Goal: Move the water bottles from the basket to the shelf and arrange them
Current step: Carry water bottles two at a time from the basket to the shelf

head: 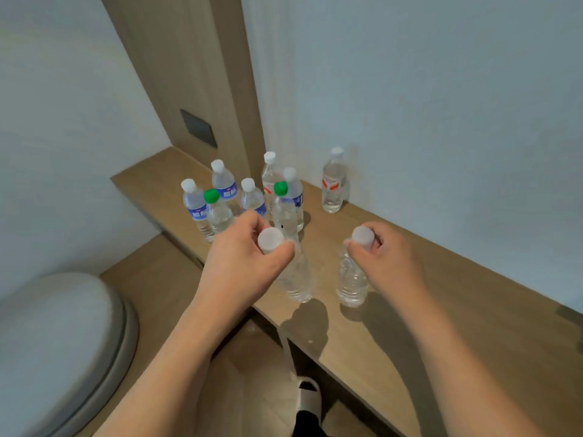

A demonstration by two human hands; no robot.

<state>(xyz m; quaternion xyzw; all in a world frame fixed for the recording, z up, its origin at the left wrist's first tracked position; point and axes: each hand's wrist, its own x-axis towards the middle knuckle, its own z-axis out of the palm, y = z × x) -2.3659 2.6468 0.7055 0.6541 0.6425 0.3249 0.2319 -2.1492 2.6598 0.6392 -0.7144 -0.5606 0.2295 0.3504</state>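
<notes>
Both arms reach forward and down over the wooden shelf (441, 310). The left hand (246, 257) curls its fingers round the white cap and neck of a clear bottle (299, 279), gripping it from above. The right hand (385, 257) pinches the white cap of a second clear bottle (351, 279) the same way. Both bottles stand upright near the front edge of the shelf, just beside each other but apart; whether their bases touch the wood I cannot tell.

Behind them a cluster of bottles (239, 197) stands further back on the shelf, some with blue labels and white caps, two with green caps. One red-labelled bottle (332, 181) stands alone against the wall. A grey cushioned seat (63, 342) sits at lower left.
</notes>
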